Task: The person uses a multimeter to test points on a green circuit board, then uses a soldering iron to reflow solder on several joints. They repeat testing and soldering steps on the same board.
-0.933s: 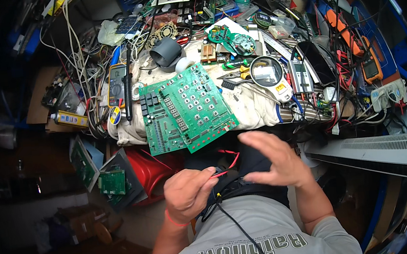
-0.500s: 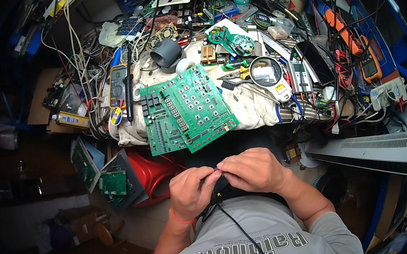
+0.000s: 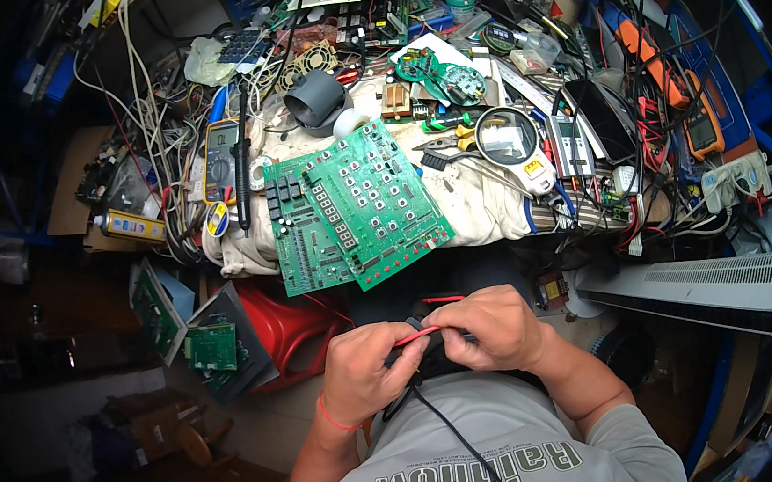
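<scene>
A thin red lead (image 3: 417, 335) spans the short gap between my two hands, in front of my lap. Its left part is pinched by the thumb and fingers of my left hand (image 3: 358, 368), which has an orange band at the wrist. My right hand (image 3: 494, 327) grips the other side, fingers curled in. Another red length (image 3: 444, 300) shows just beyond the right fingers. Something dark lies behind the lead, too hidden to name. A black cord (image 3: 464, 443) runs down over my grey shirt. Two overlapping green circuit boards (image 3: 377, 200) rest at the bench's near edge, beyond my hands.
Across the cluttered bench lie a yellow multimeter (image 3: 222, 162), a magnifier (image 3: 506, 137), pliers (image 3: 451, 141), a grey pipe piece (image 3: 315, 100) and an orange clamp meter (image 3: 703, 128). A red stool (image 3: 297, 330) stands at left, a long white casing (image 3: 711, 287) at right.
My hands have drawn slightly apart. The red lead now shows stretched between them, where earlier only a small dark piece was visible at the fingertips. The circuit boards have not moved.
</scene>
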`<act>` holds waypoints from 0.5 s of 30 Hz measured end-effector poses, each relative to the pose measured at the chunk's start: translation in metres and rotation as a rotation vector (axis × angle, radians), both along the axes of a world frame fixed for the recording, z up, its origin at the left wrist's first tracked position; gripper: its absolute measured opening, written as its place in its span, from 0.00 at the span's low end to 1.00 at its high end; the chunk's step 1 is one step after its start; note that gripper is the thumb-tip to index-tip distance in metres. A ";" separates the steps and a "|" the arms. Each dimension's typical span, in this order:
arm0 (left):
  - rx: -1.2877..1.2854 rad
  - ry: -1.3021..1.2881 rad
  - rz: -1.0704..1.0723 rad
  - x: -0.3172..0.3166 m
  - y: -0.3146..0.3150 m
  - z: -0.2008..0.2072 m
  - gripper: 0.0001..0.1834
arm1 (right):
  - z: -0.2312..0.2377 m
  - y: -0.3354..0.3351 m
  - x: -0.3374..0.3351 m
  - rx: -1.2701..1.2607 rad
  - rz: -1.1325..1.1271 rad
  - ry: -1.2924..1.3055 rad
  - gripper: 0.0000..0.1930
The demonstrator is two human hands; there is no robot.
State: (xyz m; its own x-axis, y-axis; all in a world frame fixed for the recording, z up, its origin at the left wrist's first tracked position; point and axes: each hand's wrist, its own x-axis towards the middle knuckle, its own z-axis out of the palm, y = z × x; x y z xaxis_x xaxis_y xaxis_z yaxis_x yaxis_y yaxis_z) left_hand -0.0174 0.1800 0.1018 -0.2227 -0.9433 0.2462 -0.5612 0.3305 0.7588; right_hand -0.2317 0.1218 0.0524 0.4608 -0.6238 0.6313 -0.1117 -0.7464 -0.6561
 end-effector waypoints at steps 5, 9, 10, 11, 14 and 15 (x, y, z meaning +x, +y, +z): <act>0.076 0.093 0.022 0.004 0.003 0.003 0.06 | 0.000 -0.004 -0.003 0.113 -0.006 0.033 0.17; 0.005 0.209 0.152 0.023 0.007 0.007 0.04 | 0.002 -0.010 -0.012 0.235 -0.115 0.122 0.16; -0.038 0.269 0.201 0.031 0.008 0.008 0.04 | 0.002 -0.013 -0.018 0.252 -0.159 0.143 0.15; -0.050 0.292 0.261 0.041 0.009 0.009 0.04 | 0.004 -0.016 -0.027 0.314 -0.187 0.164 0.12; 0.051 0.327 0.301 0.073 0.017 0.013 0.06 | 0.006 -0.022 -0.052 0.361 -0.245 0.227 0.09; 0.054 0.301 0.272 0.081 0.017 0.010 0.06 | 0.006 -0.022 -0.059 0.411 -0.235 0.218 0.08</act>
State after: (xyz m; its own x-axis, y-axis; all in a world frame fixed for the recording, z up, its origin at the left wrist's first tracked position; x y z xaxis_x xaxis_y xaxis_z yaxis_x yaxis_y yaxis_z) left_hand 0.0632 0.1967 0.1116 0.1110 -0.9711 0.2111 -0.3729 0.1562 0.9146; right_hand -0.2902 0.0993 0.0585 0.3720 -0.9024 0.2177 -0.4124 -0.3707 -0.8322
